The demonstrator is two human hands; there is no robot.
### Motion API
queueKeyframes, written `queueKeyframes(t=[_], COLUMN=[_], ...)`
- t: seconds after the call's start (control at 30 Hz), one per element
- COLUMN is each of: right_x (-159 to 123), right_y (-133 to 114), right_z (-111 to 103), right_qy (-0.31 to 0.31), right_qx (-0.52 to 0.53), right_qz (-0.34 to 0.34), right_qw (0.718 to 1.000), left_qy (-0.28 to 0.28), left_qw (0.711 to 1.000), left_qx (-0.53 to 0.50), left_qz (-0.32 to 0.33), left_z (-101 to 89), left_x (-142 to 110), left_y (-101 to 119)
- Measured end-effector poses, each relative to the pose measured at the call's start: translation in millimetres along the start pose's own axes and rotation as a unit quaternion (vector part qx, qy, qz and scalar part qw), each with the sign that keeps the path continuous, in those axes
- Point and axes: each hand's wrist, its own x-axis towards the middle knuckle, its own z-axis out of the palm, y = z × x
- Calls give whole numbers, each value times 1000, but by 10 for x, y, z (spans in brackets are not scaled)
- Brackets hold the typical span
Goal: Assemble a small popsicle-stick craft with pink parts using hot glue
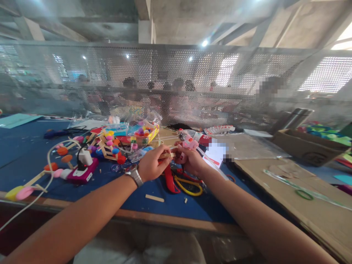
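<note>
My left hand (154,161), with a metal-band watch (134,175) at the wrist, pinches a few flat wooden craft sticks (166,156). Close against it, my right hand (191,157) is closed around what looks like a small pink glue gun (189,142). A translucent glue stick (213,163) slants back from it over the forearm. The fingers partly hide the meeting point of sticks and tool. Below the hands lie a red handle (171,180) and a yellow looped handle (192,189). A loose craft stick (154,198) and a small pale piece (186,200) rest nearer the edge.
Craft-stick pieces with coloured pompoms (108,145) crowd the left, beside a purple power strip (84,171) with a white plug and cable (49,157). Cardboard (283,179) and an open carton (310,146) stand right. A perforated screen (165,80) closes the back; people sit beyond.
</note>
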Motion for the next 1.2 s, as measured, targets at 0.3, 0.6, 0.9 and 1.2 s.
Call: queueKeyframes(t=[0.3,0.6,0.9,1.2], right_x=[41,-4,-11,12], right_y=[14,-71,-32,-61], right_z=[-15,11,85,54], right_qy=[60,-27,-38,-40], right_qx=[-12,87,107,39], right_qz=[-16,21,7,-25], right_qw=[998,996,993,998], left_qy=[22,28,-22,10], left_qw=[1000,999,1000,998], left_qx=[0,-2,-3,-7], left_qz=[-5,-20,-14,-67], left_z=[-11,1,60,39], left_x=[10,19,20,30], left_y=[3,-27,-4,-134])
